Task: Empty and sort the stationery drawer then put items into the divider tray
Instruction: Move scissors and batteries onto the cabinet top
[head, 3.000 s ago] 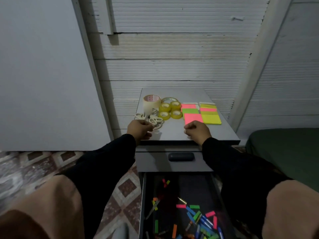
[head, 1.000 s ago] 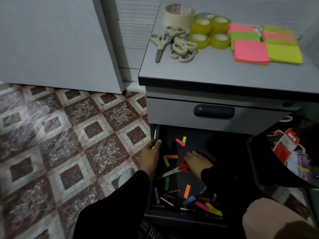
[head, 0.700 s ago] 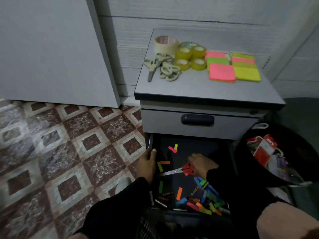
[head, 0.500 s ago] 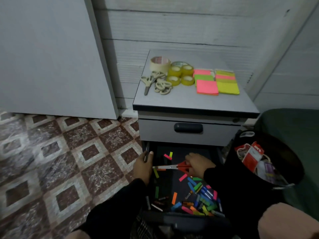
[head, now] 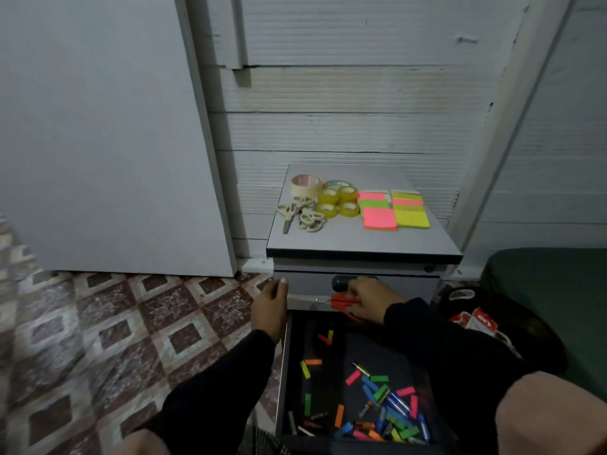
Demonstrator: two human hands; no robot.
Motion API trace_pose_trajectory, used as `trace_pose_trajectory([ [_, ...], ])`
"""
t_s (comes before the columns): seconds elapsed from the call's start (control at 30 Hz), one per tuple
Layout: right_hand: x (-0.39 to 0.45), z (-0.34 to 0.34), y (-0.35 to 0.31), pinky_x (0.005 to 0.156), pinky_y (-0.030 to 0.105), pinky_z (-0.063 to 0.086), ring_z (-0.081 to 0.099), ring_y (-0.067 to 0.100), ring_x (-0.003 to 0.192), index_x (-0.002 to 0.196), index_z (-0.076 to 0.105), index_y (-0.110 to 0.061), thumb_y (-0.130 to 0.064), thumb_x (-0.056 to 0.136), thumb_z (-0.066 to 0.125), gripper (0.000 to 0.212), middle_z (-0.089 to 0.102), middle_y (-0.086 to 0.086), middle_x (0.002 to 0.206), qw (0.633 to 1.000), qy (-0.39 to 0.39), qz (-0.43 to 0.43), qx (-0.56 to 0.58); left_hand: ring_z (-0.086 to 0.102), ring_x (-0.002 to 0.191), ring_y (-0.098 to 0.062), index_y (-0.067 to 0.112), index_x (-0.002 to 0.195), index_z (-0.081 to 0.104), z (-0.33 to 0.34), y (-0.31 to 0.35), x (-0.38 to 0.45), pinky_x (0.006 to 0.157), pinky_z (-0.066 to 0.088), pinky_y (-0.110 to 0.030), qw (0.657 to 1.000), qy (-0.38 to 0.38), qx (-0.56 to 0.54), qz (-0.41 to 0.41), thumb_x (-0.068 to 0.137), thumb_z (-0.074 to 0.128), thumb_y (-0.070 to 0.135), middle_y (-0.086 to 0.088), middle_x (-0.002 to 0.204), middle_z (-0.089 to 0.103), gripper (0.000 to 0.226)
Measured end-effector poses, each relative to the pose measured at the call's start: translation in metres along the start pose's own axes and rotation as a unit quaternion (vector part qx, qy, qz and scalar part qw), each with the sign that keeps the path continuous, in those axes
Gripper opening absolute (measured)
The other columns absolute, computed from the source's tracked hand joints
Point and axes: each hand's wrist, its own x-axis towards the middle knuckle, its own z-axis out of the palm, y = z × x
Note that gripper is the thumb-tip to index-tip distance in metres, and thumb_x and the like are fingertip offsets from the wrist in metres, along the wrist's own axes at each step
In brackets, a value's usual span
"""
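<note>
Above the far end of the open drawer (head: 361, 382), the right hand (head: 368, 298) grips red-handled scissors (head: 345, 303), blades pointing left, long axis running left to right. The beige scissors (head: 302, 215) already sorted lie on the desk (head: 361, 239), farther off and higher, at its far-left part beside the tape rolls (head: 336, 200); the sticky-note pads (head: 394, 210) sit to their right. The left hand (head: 271, 310) holds nothing, fingers loosely extended at the cabinet's left edge. It is nearer that pile, yet the right hand carries the load. Much of the red handles is hidden under the fingers, and no divider tray is in view.
</note>
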Motion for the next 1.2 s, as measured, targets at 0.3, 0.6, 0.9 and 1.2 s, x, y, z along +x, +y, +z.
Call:
trace_pose_trajectory([
  [0.3, 0.03, -0.04, -0.014, 0.08, 0.03, 0.041, 0.055, 0.027, 0.101, 0.102, 0.057, -0.008, -0.021, 0.086, 0.06, 0.02, 0.059, 0.012, 0.112, 0.998, 0.056, 0.003, -0.019, 0.053, 0.085, -0.02, 0.006, 0.088, 0.062, -0.012, 0.043, 0.03, 0.073, 0.038, -0.029, 0.995, 0.053, 0.044, 0.066, 0.099, 0.042, 0.03, -0.012, 0.088, 0.061, 0.033],
  [0.6, 0.081, -0.052, -0.027, 0.085, 0.035, 0.045, 0.056, 0.028, 0.103, 0.107, 0.06, -0.006, -0.017, 0.087, 0.059, 0.023, 0.06, 0.013, 0.113, 0.994, 0.107, 0.008, 0.006, 0.056, 0.108, -0.02, 0.011, 0.118, 0.063, -0.022, 0.059, 0.085, 0.095, 0.043, -0.03, 0.996, 0.041, 0.037, 0.07, 0.098, 0.042, 0.038, -0.006, 0.115, 0.064, 0.039],
  [0.9, 0.113, -0.042, -0.03, 0.082, 0.034, 0.047, 0.058, 0.029, 0.101, 0.104, 0.064, -0.006, -0.016, 0.087, 0.058, 0.021, 0.063, 0.012, 0.109, 0.988, 0.137, 0.052, 0.047, 0.047, 0.127, -0.023, 0.009, 0.135, 0.049, -0.02, 0.064, 0.134, 0.106, 0.034, -0.033, 0.999, 0.007, 0.013, 0.039, 0.097, 0.041, 0.043, -0.01, 0.136, 0.053, 0.052],
  [1.2, 0.121, -0.033, -0.032, 0.08, 0.035, 0.047, 0.06, 0.03, 0.094, 0.096, 0.064, -0.005, -0.011, 0.084, 0.059, 0.014, 0.065, 0.014, 0.101, 0.976, 0.156, 0.074, 0.135, 0.047, 0.128, -0.024, 0.016, 0.137, 0.048, -0.005, 0.058, 0.142, 0.11, 0.036, -0.039, 0.998, -0.024, 0.032, 0.052, 0.096, 0.04, 0.048, -0.007, 0.139, 0.051, 0.053],
])
